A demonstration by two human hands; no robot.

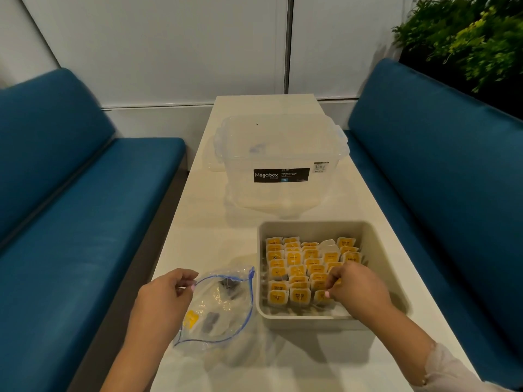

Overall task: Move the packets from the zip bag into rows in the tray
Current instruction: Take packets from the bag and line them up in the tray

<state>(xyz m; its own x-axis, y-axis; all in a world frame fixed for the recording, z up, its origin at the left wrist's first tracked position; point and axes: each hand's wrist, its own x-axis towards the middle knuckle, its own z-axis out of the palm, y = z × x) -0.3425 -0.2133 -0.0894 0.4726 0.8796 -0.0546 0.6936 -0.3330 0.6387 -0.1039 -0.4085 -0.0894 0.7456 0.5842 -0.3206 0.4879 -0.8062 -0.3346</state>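
Desk (226, 244): a long white surface, seen running up the centre of the frame between two blue benches (85, 222).

Tray (317, 229): a pale, deep-walled rectangle, set at lower centre-right of the frame. It is filled for the most part with packets (294, 260), yellow-faced with white edges, stood upright in rows; a bare strip of ribbed floor is left along its lower edge.

Zip bag (223, 315): clear plastic with a blue zip track, laid on the desk just left of the tray, its mouth held open. A yellow packet and a few dark items are seen inside it at the lower left; what the dark items are cannot be told.

Left hand (167, 292): placed at lower left of centre; the bag's upper rim is pinched between thumb and curled fingers, so the grip is closed on the bag.

Right hand (356, 287): reached into the tray's lower right part; a packet in the nearest row is pinched by the fingertips, the grip closed on it.

Storage box (280, 162): clear, lidded, black-labelled, stood higher in the frame beyond the tray.

Plant (467, 35): green foliage, upper right corner.
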